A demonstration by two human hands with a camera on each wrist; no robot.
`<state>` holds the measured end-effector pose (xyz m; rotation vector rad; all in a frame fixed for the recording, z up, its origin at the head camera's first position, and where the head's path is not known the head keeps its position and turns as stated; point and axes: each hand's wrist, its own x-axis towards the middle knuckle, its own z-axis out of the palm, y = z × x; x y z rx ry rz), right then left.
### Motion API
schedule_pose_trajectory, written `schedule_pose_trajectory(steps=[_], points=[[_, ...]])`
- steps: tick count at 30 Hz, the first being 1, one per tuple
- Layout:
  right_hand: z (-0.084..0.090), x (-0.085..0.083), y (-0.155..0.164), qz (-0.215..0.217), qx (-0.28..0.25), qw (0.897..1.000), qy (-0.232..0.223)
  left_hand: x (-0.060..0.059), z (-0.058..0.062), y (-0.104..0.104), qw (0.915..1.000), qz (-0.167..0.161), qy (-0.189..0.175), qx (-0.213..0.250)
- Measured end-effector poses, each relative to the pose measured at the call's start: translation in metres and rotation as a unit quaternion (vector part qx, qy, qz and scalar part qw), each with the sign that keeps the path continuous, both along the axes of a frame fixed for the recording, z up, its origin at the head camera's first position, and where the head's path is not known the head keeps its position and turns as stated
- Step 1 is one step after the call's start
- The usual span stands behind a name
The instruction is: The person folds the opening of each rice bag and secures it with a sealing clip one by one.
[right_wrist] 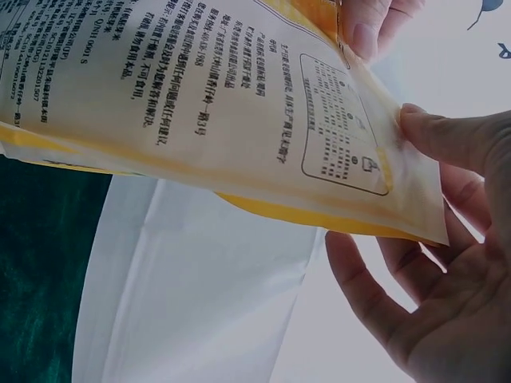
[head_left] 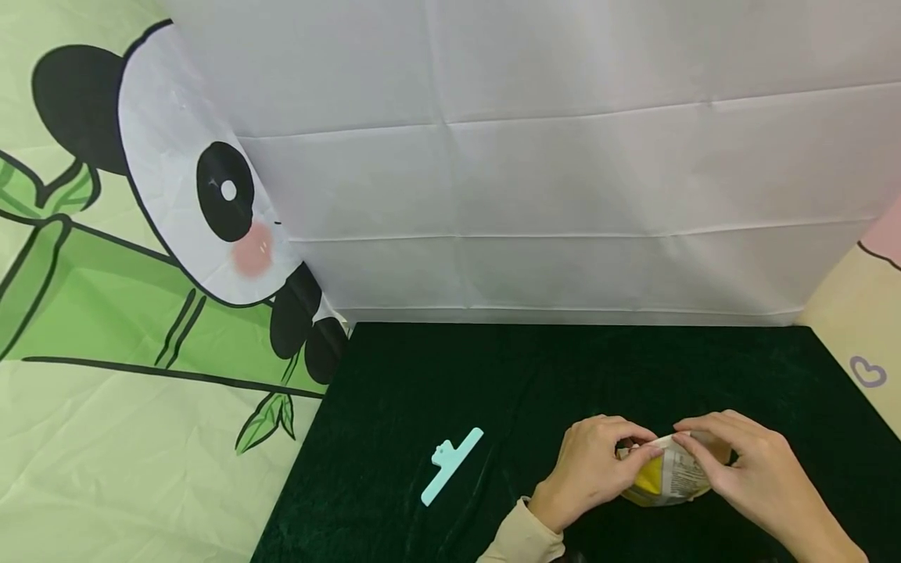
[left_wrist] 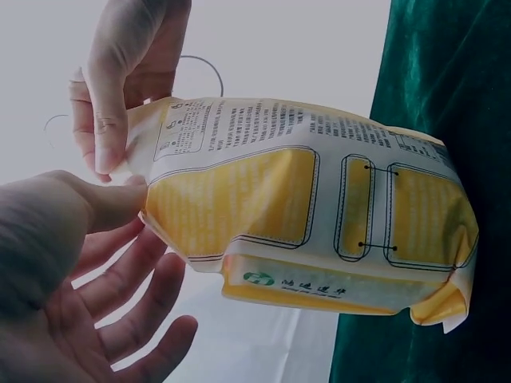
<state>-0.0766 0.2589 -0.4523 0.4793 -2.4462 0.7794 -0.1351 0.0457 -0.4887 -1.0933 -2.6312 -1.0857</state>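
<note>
Cream-coloured fabric forms a sleeve [head_left: 522, 539] at the near edge of the scene, ending at the wrist of the left hand [head_left: 594, 460]. To its right, the right hand [head_left: 755, 463] reaches in with a bare wrist and forearm. Both hands are clamped, thumb against fingers, on the upper edge of a yellow-and-white bag [head_left: 677, 475], held between them over the near right part of the counter [head_left: 563, 367]. They grip it just beside each other, while the other fingers of the left hand spread loosely away from the packaging. Dark printed text and yellow panels cover the face of the bag; whether its base touches the counter, I cannot tell.

Well apart to the left, a pale turquoise clip [head_left: 447, 471] lies flat on the dark green, velvety surface, slanting from near left to far right, with a small shaped knob on its left side. Beyond the far edge hangs a creased white sheet [head_left: 549, 180]. Far left, a pale green backdrop carries a panda print [head_left: 165, 156] with a pink cheek, beside a bamboo print [head_left: 105, 297]. On the right, cream fabric bears a purple heart outline [head_left: 867, 372].
</note>
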Motion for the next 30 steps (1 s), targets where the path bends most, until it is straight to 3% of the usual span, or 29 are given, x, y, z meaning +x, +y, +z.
schedule_pose_trajectory(steps=[24, 30], points=[[0.0043, -0.0022, -0.0050, 0.000, 0.043, 0.999, 0.012, 0.0031, -0.0042, 0.0044, 0.9992, 0.015, 0.034, 0.013], [0.0047, -0.0026, -0.0060, 0.004, 0.051, 0.999, 0.018, 0.0029, -0.0024, 0.0038, 0.9996, 0.009, 0.025, 0.013]])
